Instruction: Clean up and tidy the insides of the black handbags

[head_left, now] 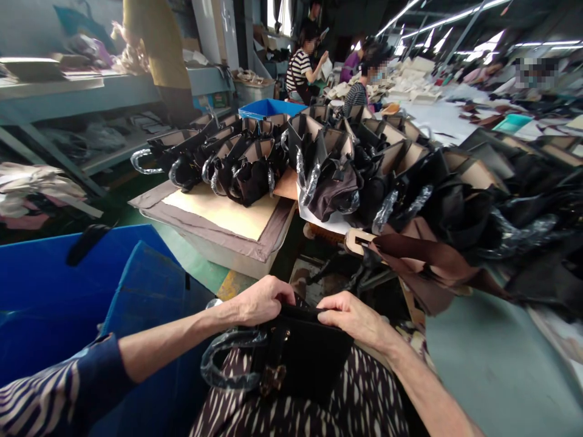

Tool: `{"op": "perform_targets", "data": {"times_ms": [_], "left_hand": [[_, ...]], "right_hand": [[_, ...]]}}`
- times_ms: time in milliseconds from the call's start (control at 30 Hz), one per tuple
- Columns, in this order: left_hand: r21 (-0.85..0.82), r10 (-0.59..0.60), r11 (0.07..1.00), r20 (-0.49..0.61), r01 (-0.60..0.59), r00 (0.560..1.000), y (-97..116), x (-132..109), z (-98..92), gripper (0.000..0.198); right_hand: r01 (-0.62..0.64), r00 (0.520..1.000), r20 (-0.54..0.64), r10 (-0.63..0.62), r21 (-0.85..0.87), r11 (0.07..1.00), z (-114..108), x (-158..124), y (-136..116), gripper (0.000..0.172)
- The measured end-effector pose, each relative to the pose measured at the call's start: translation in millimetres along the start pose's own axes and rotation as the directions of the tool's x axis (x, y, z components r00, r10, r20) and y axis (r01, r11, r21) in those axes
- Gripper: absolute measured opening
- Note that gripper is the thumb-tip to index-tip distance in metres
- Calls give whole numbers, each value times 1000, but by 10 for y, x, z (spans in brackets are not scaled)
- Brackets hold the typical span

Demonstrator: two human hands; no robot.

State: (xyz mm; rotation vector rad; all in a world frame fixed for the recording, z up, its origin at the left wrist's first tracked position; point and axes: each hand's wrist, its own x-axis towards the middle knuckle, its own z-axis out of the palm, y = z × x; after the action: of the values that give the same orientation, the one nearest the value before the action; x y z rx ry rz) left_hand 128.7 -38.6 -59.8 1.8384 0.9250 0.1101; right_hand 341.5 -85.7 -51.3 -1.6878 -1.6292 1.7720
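Note:
A black handbag (314,358) rests on my lap, over a dark patterned cloth (378,394). Its curved handle (232,379), wrapped in clear plastic, hangs down on the left side, and a small metal-looking fitting (273,379) shows on the front. My left hand (264,300) is closed on the bag's top edge at the left, fingers curled inward. At the right end of the same edge, my right hand (350,312) pinches the rim between thumb and fingers. The inside of the bag and some fingertips are hidden.
Many black bags (337,176) with plastic-wrapped handles crowd the tables ahead. A blue bin (136,291) stands close on my left. Brown material (423,255) hangs over the table edge at right. Several people sit or stand farther back, one in a striped shirt (298,70).

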Motion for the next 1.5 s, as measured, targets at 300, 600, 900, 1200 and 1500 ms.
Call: {"op": "perform_targets", "data": {"times_ms": [300,600,900,1200,1500], "left_hand": [[-89,51,995,101,-42,994,-76,51,-77,40],[-170,2,985,122,19,993,-70,98,-83,29],[-186,-28,982,51,37,998,-37,96,11,23],[20,-38,999,-59,39,998,47,127,82,20],[92,159,982,43,-162,986,167,110,79,29]], "right_hand": [[20,999,-41,-21,-37,999,1,39,43,12],[18,999,-46,-21,-50,999,-7,44,31,11],[35,998,-52,-38,-49,998,2,2,-2,10],[42,992,-114,-52,-93,995,29,39,84,15],[72,989,-122,-84,-100,992,28,20,115,15]]}}
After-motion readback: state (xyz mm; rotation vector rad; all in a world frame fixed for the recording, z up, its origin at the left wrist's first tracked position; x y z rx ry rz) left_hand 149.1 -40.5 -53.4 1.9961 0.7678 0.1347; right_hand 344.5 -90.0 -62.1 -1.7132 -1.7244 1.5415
